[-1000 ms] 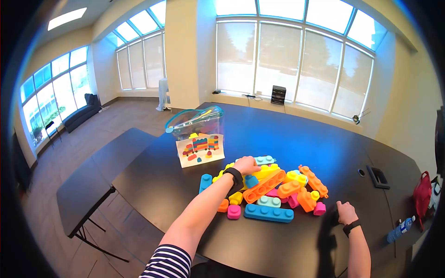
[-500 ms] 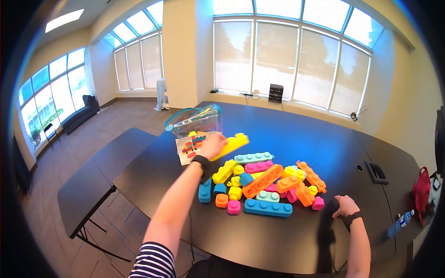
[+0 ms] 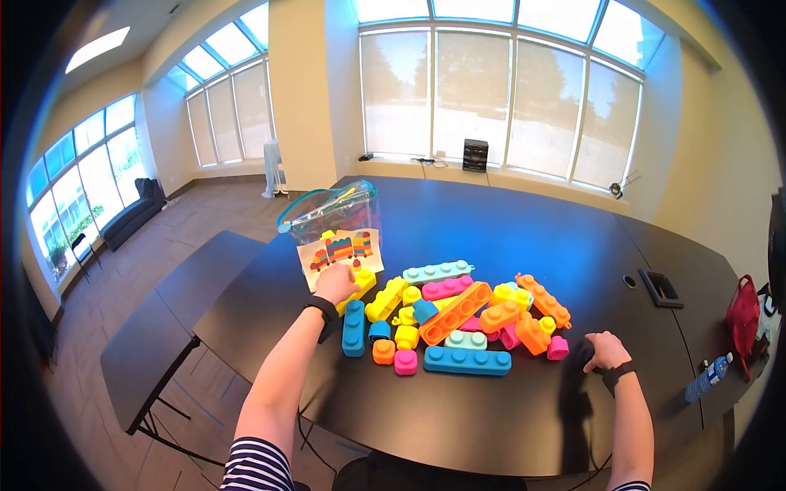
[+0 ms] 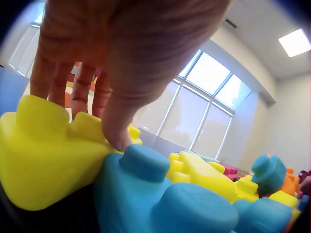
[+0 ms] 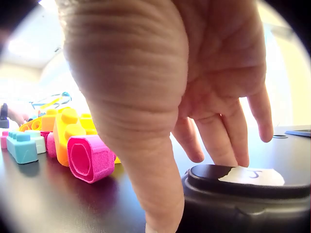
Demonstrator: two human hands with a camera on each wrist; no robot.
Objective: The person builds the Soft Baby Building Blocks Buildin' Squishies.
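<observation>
My left hand point(image 3: 336, 284) holds a long yellow toy block point(image 3: 361, 286) at the left end of a loose group of chunky blocks. In the left wrist view, the thumb lies on the near side of this yellow block point(image 4: 53, 150) and the fingers reach over its far side. Just beside it is a blue block point(image 3: 353, 329), its studs up. My right hand point(image 3: 607, 352) rests on the dark table with fingers loosely bent and holds nothing. Nearest to it is a small pink block point(image 3: 557, 348), hollow end showing in the right wrist view.
A clear bag point(image 3: 360, 213) with teal trim stands behind the left hand, a picture card point(image 3: 366, 245) of block vehicles against its front. A long blue block point(image 3: 467, 361) lies nearest the table's front edge. A water bottle point(image 3: 709, 376) stands at far right.
My left hand has lifted the long yellow block out of the pile and carried it left, down beside the blue block. The right hand has opened slightly from a curled pose, staying in place.
</observation>
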